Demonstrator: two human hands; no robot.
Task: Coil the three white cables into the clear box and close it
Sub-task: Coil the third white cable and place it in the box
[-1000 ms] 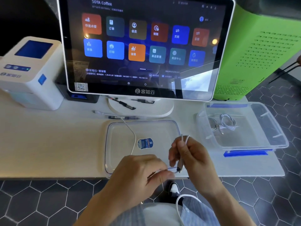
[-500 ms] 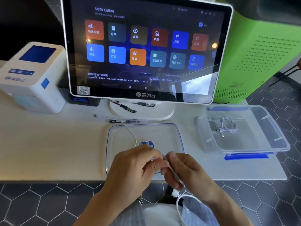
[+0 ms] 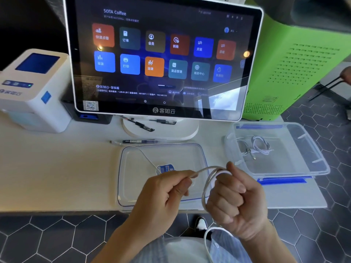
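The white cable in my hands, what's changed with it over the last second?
The right hand, which pinched the white cable at its plug end, now grips a loop of it in a fist. The left hand shifted left and pinches the strand feeding that loop. The clear box, the lid and the coiled cables inside the box stayed put.

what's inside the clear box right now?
The box holds coiled white cable near its left end, with a plug tip showing. How many cables that bundle makes cannot be told; nothing covers the rest.
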